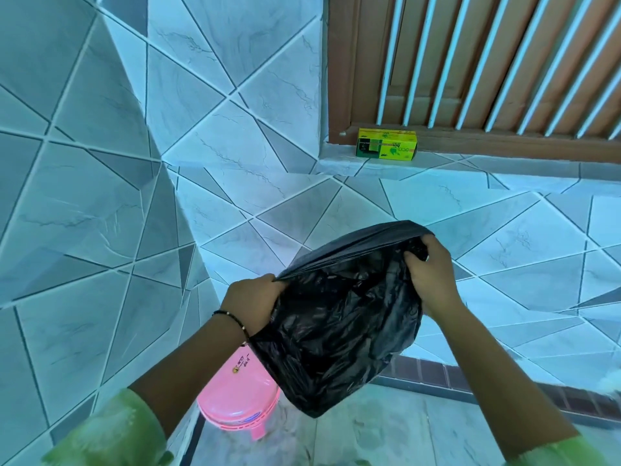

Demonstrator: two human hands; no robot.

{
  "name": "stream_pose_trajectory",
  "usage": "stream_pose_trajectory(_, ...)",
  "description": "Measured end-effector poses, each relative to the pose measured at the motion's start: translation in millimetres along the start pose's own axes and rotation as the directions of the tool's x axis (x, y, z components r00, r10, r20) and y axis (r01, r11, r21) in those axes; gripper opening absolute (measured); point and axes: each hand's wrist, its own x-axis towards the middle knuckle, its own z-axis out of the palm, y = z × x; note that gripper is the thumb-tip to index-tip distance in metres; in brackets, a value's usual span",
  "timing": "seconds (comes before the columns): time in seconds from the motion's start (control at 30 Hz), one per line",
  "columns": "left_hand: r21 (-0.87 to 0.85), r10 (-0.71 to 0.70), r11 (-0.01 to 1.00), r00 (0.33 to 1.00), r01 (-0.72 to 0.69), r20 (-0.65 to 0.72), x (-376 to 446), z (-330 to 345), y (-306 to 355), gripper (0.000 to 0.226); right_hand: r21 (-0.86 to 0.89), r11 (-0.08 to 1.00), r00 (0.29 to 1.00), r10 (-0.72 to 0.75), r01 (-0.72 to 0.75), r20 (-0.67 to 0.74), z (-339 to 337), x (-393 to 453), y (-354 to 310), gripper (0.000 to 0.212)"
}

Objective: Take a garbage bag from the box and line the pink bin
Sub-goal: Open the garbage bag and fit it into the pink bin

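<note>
Both hands are closed on the mouth of a crinkled black plastic garbage bag (339, 314), held up in the air between them. On the near left, the left hand (252, 306), a thin beaded bracelet (232, 319) at its wrist, has its fingers curled over the bag's lower-left rim. The right hand (428, 274), farther and to the right, pinches the upper-right rim with fingers tucked inside the opening. Between the two grips the far edge of the mouth is stretched fairly taut, so the opening runs from near left to far right and faces the person; the body of the bag sags downward below it.

Below the left forearm, at the near left of the tiled floor, stands the round pink plastic bin (237, 408), partly hidden by the arm and by the hanging bag. The bag's bottom hangs just to the right of the bin, not inside it as far as can be seen. The left hand is the nearer one to the bin, so the coming move would seem to be down and leftward.

Well away, on the far ledge under a brown slatted wooden door (470, 62), lies the yellow-and-green cardboard bag box (386, 143), on its long side.
</note>
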Motion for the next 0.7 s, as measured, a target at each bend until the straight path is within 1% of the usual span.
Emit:
stream_pose_trajectory(0.03, 0.007, -0.052, 0.999, 0.999, 0.052, -0.005, -1, 1, -6, 0.04, -0.144, 0.985, 0.995, -0.084, 0.091, 0.052, 0, -1, 2, 0.029)
stream_pose_trajectory(0.07, 0.014, -0.105, 0.994, 0.994, 0.105, 0.005, -2, 2, -13, 0.039, -0.328, 0.925, 0.979, -0.155, 0.191, 0.134, -3, -1, 6, 0.037)
stream_pose_trajectory(0.1, 0.029, -0.156, 0.987, 0.988, 0.156, 0.012, -3, 3, -21, 0.036, -0.524, 0.801, 0.952, -0.183, 0.29, 0.247, -7, -1, 10, 0.044)
stream_pose_trajectory(0.13, 0.045, -0.204, 0.978, 0.979, 0.203, 0.016, -4, 3, -29, 0.033, -0.686, 0.629, 0.924, -0.153, 0.365, 0.351, -12, -1, 15, 0.047)
stream_pose_trajectory(0.17, 0.059, -0.236, 0.97, 0.972, 0.235, 0.014, -5, 4, -36, 0.029, -0.791, 0.458, 0.907, -0.089, 0.405, 0.412, -17, -2, 21, 0.045)
stream_pose_trajectory(0.2, 0.058, -0.256, 0.965, 0.967, 0.255, 0.011, -7, 5, -42, 0.026, -0.847, 0.33, 0.9, -0.022, 0.417, 0.435, -20, -4, 25, 0.042)
stream_pose_trajectory(0.23, 0.052, -0.269, 0.962, 0.963, 0.268, 0.004, -9, 6, -46, 0.025, -0.874, 0.253, 0.9, 0.031, 0.414, 0.435, -23, -6, 29, 0.042)
stream_pose_trajectory(0.27, 0.053, -0.277, 0.96, 0.961, 0.276, 0.005, -10, 9, -48, 0.026, -0.888, 0.216, 0.901, 0.065, 0.406, 0.428, -25, -9, 31, 0.042)
stream_pose_trajectory(0.3, 0.058, -0.284, 0.957, 0.959, 0.283, 0.014, -11, 11, -48, 0.027, -0.895, 0.21, 0.903, 0.093, 0.394, 0.42, -25, -12, 34, 0.044)
stream_pose_trajectory(0.33, 0.048, -0.296, 0.954, 0.955, 0.295, 0.026, -13, 13, -46, 0.028, -0.897, 0.227, 0.906, 0.109, 0.379, 0.41, -25, -13, 37, 0.045)
stream_pose_trajectory(0.37, 0.003, -0.316, 0.949, 0.948, 0.316, 0.034, -13, 13, -43, 0.03, -0.892, 0.272, 0.908, 0.117, 0.361, 0.403, -24, -14, 40, 0.045)
stream_pose_trajectory(0.4, -0.092, -0.346, 0.933, 0.937, 0.348, 0.038, -13, 14, -39, 0.032, -0.873, 0.347, 0.907, 0.12, 0.342, 0.403, -22, -14, 42, 0.045)
stream_pose_trajectory(0.43, -0.25, -0.395, 0.886, 0.918, 0.391, 0.038, -12, 14, -36, 0.034, -0.838, 0.439, 0.906, 0.109, 0.325, 0.408, -18, -14, 43, 0.043)
stream_pose_trajectory(0.5, -0.571, -0.518, 0.694, 0.855, 0.438, 0.026, -9, 11, -31, 0.037, -0.738, 0.609, 0.913, 0.052, 0.292, 0.405, -10, -19, 37, 0.037)
stream_pose_trajectory(0.53, -0.648, -0.592, 0.608, 0.806, 0.458, 0.014, -8, 11, -29, 0.04, -0.688, 0.67, 0.916, 0.031, 0.278, 0.399, -5, -22, 33, 0.035)
stream_pose_trajectory(0.57, -0.668, -0.638, 0.56, 0.769, 0.491, 0.03, -9, 11, -26, 0.05, -0.645, 0.718, 0.918, 0.02, 0.262, 0.395, 0, -26, 28, 0.034)
stream_pose_trajectory(0.6, -0.647, -0.641, 0.538, 0.761, 0.54, 0.102, -11, 12, -20, 0.062, -0.609, 0.758, 0.924, 0.02, 0.236, 0.383, 4, -29, 24, 0.034)
stream_pose_trajectory(0.63, -0.6, -0.592, 0.545, 0.776, 0.585, 0.218, -15, 17, -12, 0.069, -0.577, 0.791, 0.93, 0.027, 0.205, 0.366, 9, -32, 21, 0.033)
stream_pose_trajectory(0.67, -0.501, -0.508, 0.615, 0.792, 0.609, 0.339, -19, 22, -3, 0.067, -0.553, 0.816, 0.937, 0.045, 0.166, 0.346, 13, -33, 18, 0.031)
stream_pose_trajectory(0.7, -0.408, -0.431, 0.699, 0.801, 0.587, 0.415, -24, 28, 7, 0.055, -0.536, 0.835, 0.943, 0.067, 0.125, 0.325, 16, -34, 17, 0.03)
